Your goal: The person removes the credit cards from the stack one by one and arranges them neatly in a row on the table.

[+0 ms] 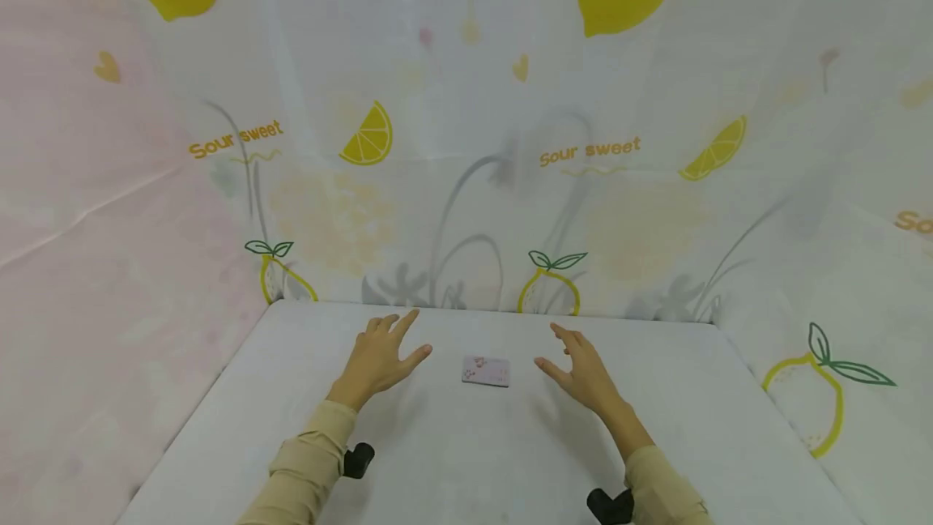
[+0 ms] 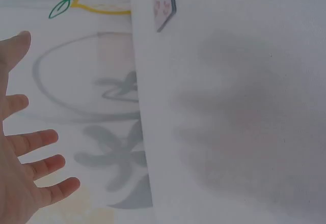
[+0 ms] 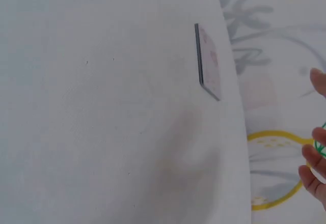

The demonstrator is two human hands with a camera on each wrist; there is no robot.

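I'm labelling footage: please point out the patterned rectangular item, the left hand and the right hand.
Patterned rectangular item (image 1: 486,371), head view, middle of top face.
Left hand (image 1: 375,361), head view, back of hand.
Right hand (image 1: 587,377), head view, back of hand.

A smooth-faced card (image 1: 486,371) is being framed by a matt tabletop (image 1: 466,452) beneath it and creased, cloth-like sheeting (image 1: 466,120) behind it.

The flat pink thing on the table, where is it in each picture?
Head: the flat pink thing, lower half, near the middle.
Left wrist: top edge, near the middle, partly cut off.
Right wrist: upper half, right of the middle.
Shared landmark: the table's far edge.
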